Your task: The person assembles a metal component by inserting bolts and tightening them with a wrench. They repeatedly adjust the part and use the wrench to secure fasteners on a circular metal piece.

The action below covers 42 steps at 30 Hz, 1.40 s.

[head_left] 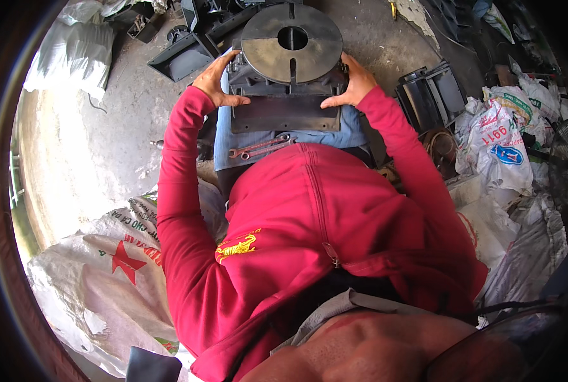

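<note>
Nearest you, at 6 o'clock, your red hooded jacket [309, 216] fills the lower frame. Just beyond it, on your lap, two open-ended wrenches [262, 147] lie loose on the blue fabric [230, 143], side by side and angled toward 2 o'clock.

Past the wrenches, at 12 o'clock, the dark metal machine housing [287, 95] rests on your knees, its flat base plate toward you and a round slotted disc [291, 43] with a central hole on top. Your left hand [215, 83] presses against its 9 o'clock side, fingers spread and thumb hooked on the base plate's corner; your right hand [354, 83] mirrors it at 3 o'clock. Both hands are open and bracing, not closed round any part.

Risk: the housing looks heavy and is held by side pressure alone; if either palm slips it could tip off your knees toward 12 o'clock. Any tilt of your lap would also roll the wrenches off.

Farther out, black cast parts [430, 95] sit at 2 o'clock on the concrete floor [131, 102], with woven sacks [507, 146] at 3 o'clock.
</note>
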Motion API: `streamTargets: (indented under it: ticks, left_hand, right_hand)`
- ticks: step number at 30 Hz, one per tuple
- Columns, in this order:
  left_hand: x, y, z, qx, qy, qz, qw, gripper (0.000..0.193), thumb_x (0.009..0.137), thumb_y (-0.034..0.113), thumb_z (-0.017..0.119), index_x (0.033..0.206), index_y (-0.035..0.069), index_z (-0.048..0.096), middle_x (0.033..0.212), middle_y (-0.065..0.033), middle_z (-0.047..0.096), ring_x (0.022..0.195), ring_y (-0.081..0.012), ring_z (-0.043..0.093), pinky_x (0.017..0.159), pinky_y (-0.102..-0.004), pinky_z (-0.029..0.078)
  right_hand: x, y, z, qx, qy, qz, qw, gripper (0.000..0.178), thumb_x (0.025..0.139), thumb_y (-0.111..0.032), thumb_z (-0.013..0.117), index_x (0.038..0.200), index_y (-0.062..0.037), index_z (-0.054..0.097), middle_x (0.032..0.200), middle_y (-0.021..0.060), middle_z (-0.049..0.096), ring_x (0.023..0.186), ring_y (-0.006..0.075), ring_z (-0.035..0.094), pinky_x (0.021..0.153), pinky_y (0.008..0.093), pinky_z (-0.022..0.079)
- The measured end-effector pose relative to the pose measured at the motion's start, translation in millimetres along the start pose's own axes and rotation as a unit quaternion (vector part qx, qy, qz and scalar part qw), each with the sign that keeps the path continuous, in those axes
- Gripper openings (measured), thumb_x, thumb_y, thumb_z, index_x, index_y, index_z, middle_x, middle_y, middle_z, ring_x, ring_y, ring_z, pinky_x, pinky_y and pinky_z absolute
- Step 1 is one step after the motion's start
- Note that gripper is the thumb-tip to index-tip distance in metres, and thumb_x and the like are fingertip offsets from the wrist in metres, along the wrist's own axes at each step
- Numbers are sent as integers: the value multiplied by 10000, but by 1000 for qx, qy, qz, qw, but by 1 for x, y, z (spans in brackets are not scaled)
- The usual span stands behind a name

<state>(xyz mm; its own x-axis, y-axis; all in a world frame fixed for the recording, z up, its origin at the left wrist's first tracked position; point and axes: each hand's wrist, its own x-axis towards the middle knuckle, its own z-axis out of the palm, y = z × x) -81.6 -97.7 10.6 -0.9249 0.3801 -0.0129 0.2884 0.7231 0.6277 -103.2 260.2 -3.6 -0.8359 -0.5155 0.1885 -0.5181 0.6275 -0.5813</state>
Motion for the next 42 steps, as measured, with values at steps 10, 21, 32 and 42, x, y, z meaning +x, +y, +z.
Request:
streamTargets:
  ticks: [10, 21, 32, 42]
  left_hand:
    - [1, 3, 6, 110, 55, -28, 992, 1052, 489, 530, 837, 1359, 154, 379, 1292, -116, 518, 1237, -306, 453, 985, -489, 356]
    - [-59, 0, 26, -268, 314, -74, 908, 698, 772, 199, 761, 1355, 50, 407, 1156, -152, 604, 1008, -197, 599, 846, -309, 469]
    - [-119, -193, 94, -195, 291, -510, 786, 279, 830, 273, 664, 1041, 91, 691, 869, -88, 707, 726, -140, 673, 697, -270, 530]
    - [-58, -344, 187, 110, 167, -402, 893, 384, 752, 299, 647, 1062, 73, 623, 1096, -211, 611, 990, -364, 605, 863, -439, 488]
  right_hand:
    - [31, 31, 1, 52, -31, -47, 997, 1130, 481, -480, 881, 1382, -108, 309, 1305, 165, 473, 1203, 354, 474, 1005, 408, 396]
    - [-46, 23, -16, 661, 192, 360, 630, 397, 900, -254, 603, 1220, -41, 506, 769, -32, 521, 408, 33, 342, 373, 192, 268]
    - [-49, -54, 31, 774, -55, 449, 444, 219, 904, -183, 556, 1103, -93, 562, 877, -3, 558, 782, 111, 525, 644, 232, 426]
    - [-7, -80, 50, 729, -346, 303, 507, 421, 863, -91, 518, 1271, -6, 460, 1167, 106, 574, 1010, 208, 590, 794, 326, 514]
